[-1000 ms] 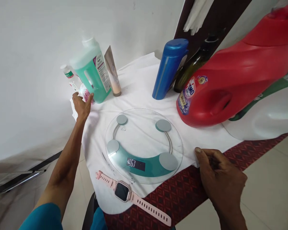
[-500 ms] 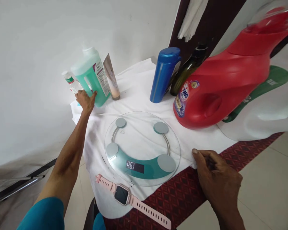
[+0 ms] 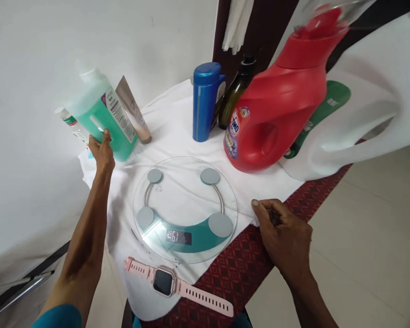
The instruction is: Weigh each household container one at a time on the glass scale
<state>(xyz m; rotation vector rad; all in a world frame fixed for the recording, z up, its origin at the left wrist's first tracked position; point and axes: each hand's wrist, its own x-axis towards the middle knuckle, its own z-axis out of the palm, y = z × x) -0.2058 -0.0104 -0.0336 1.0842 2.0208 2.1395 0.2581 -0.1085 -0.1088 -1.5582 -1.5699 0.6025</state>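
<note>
My left hand (image 3: 101, 151) is wrapped round the handle side of a green liquid bottle (image 3: 100, 116) at the table's back left, and the bottle leans to the left. My right hand (image 3: 283, 234) rests at the table's front edge with its fingers curled, pinching the edge of the white cloth (image 3: 177, 136). Between my hands lies a round glass scale (image 3: 185, 208) with a lit display. A pink smartwatch (image 3: 164, 281) lies in front of it.
Behind the scale stand a beige tube (image 3: 134, 111), a blue flask (image 3: 205, 101), a dark bottle (image 3: 235, 98) and a big red detergent jug (image 3: 276, 109). A small clear bottle (image 3: 71, 124) is beside the green one. A white wall runs along the left; tiled floor is at right.
My left hand has gone from a small pink item to the green bottle and gripped it, and the bottle now tilts. The view has swung, shifting everything leftwards. My right hand stays put.
</note>
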